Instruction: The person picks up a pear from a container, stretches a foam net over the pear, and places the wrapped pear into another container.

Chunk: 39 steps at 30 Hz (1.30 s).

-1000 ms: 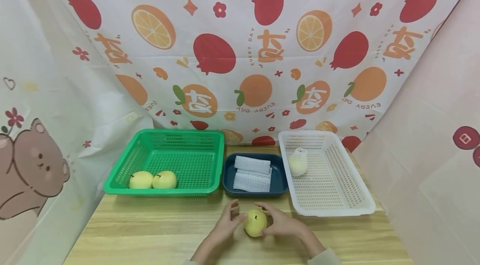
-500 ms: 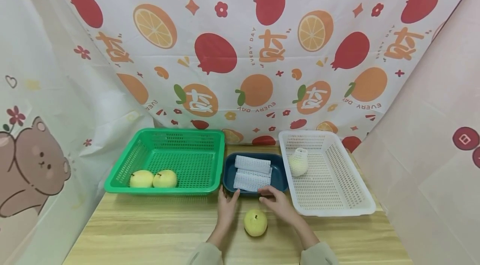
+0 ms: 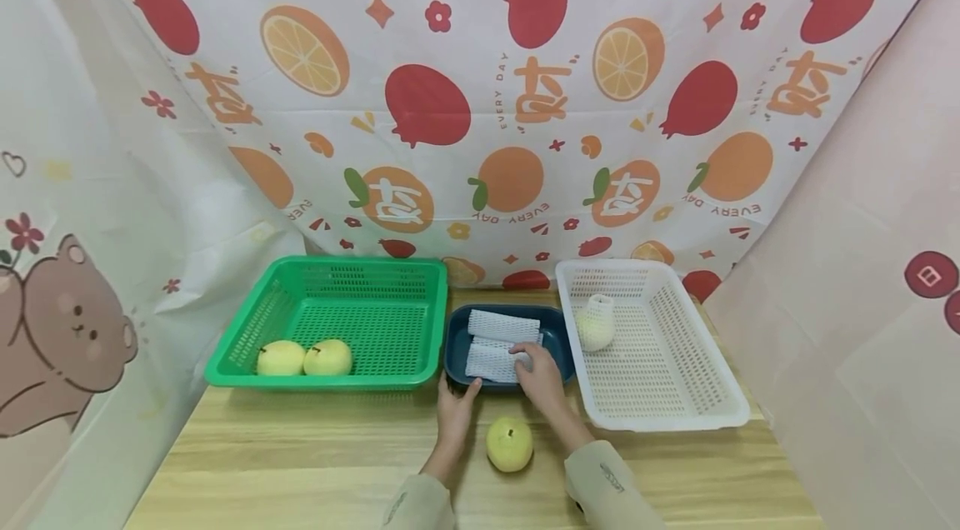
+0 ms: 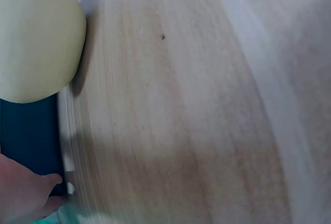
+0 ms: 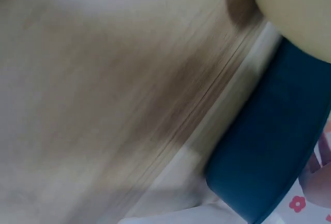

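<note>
A yellow-green pear (image 3: 509, 444) sits on the wooden table between the two forearms. Just beyond it is a dark blue tray (image 3: 556, 344) bearing white foam fruit nets (image 3: 491, 359), laid flat. My left hand (image 3: 453, 417) is at the tray's front left corner, its thumb by the front wall and its fingers at the left side. Over the tray reaches my right hand (image 3: 542, 376), loosely bent fingertips right at the front net. The left wrist view shows part of the left hand (image 4: 26, 190) against the tray's wall; the right wrist view shows little of the right hand (image 5: 318, 180).
A green basket (image 3: 322, 382) with two pears (image 3: 327, 357) stands left of the tray. To the right is a white basket (image 3: 667, 423), holding one pear in a foam net (image 3: 596, 323). A fruit-patterned curtain (image 3: 465, 113) hangs behind.
Both hands have left the pear, which stays on the table. The left hand has moved forward to the tray's corner, and the right hand has reached over the foam nets.
</note>
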Available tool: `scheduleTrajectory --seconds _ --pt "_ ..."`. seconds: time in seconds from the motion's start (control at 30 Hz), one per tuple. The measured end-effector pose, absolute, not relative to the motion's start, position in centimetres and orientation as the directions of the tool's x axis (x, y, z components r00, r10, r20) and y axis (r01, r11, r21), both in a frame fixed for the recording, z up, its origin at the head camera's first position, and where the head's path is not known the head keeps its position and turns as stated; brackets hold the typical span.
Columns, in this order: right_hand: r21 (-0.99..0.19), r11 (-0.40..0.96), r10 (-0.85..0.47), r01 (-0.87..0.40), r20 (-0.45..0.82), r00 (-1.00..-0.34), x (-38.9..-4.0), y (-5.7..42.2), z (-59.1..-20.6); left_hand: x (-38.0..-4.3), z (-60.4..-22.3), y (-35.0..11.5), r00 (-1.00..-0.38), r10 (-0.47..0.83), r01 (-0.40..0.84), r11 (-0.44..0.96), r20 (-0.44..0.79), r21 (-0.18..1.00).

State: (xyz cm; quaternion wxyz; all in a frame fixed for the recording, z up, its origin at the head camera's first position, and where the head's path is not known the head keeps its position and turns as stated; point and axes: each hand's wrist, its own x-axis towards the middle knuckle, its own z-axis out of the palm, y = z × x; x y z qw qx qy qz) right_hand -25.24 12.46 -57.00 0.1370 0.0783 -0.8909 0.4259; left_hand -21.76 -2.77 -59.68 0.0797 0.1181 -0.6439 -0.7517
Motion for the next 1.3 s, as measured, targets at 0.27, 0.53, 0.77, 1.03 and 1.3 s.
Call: scheduleTrajectory --seconds 0.27,0.53,0.77,1.03,1.3 --pt "-0.521 0.837 -0.040 -0.167 0.246 -0.968 -26.6 11.9 -58.3 -21.8 -59.7 -2.7 -0.954 -0.286 -0.031 -0.187 -0.085 0.982" --pt "-0.453 0.888 0.000 -0.077 0.167 -0.986 -26.5 11.6 -58.0 -21.7 -59.7 -2.6 -0.954 -0.283 -0.043 -0.213 -0.104 0.976" --pt "-0.504 0.863 0.029 -0.032 0.113 -0.993 -26.6 11.8 -58.0 -21.6 -59.8 -2.6 -0.955 -0.276 -0.045 -0.211 -0.104 0.976" --pt "-0.680 0.724 0.066 -0.114 0.234 -0.970 -26.3 12.1 -57.6 -21.7 -59.8 -2.7 -0.954 -0.284 -0.041 -0.196 -0.097 0.980" --pt "-0.779 0.571 0.138 -0.259 0.403 -0.905 -25.7 12.2 -56.3 -21.8 -59.4 -2.8 -0.954 -0.271 -0.081 -0.168 -0.125 0.982"
